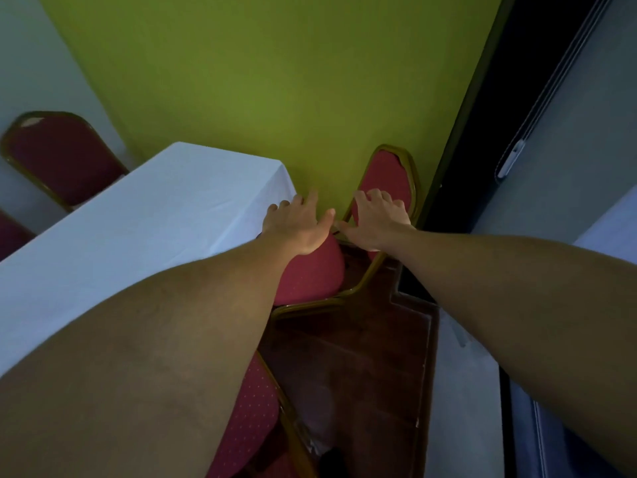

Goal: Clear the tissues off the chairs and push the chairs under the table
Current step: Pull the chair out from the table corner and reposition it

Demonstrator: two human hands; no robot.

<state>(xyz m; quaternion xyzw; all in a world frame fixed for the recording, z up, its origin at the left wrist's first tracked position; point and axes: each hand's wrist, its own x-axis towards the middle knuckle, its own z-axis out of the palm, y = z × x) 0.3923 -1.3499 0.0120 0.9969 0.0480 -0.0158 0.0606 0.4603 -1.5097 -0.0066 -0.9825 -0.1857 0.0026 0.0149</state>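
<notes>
Head view, four chairs (red), left hand spread, right hand gripping chair back

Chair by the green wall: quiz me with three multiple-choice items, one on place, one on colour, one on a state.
1. The right hand rests on: A the backrest of the chair; B the wall; C the floor.
2. The tablecloth is: A red; B white; C green.
3. The fingers of the left hand are: A in a fist; B pinching a tissue; C stretched out.
Answers: 1 A, its fingers curl over the red pad; 2 B, the cloth looks white; 3 C, they lie straight, holding nothing.
</notes>
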